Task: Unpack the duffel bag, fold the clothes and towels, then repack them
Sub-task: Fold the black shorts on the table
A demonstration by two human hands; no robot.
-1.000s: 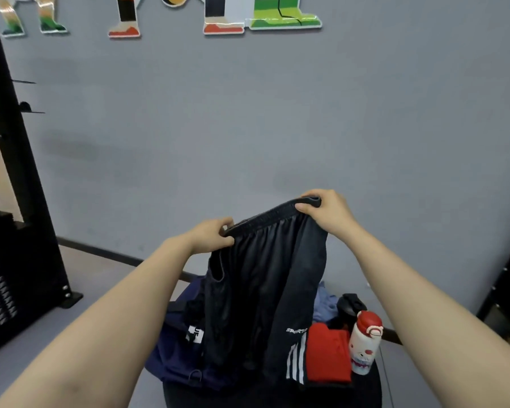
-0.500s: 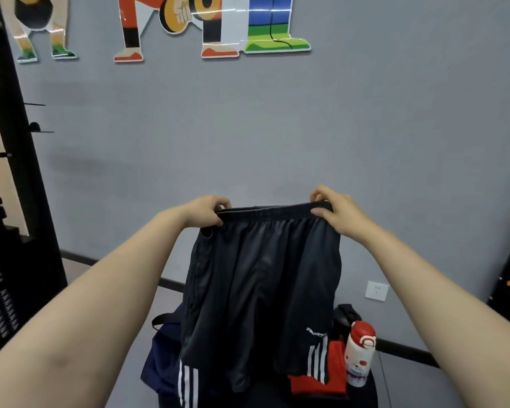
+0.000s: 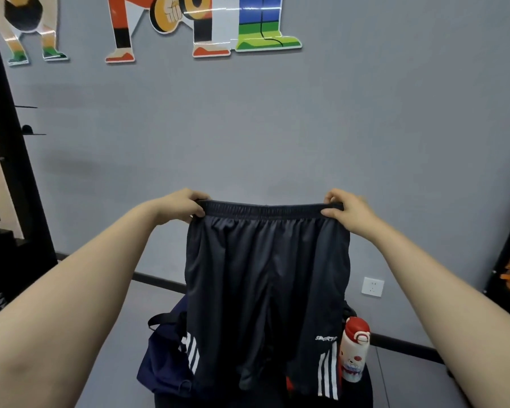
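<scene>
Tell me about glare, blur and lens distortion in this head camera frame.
Head view: glare streaks cross the glossy wall figures; wide-angle stretch swells both forearms at the lower corners and tilts the black rack; the shorts and both hands, left and right, are fairly sharp; lighting is soft and even, with faint shadows on the wall.

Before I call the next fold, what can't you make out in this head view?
- Bag contents: hidden behind the shorts held up by the left hand and right hand.
- Red item: only a sliver shows under the hem.
- Surface beneath the bottle: cut off by the bottom edge.
</scene>
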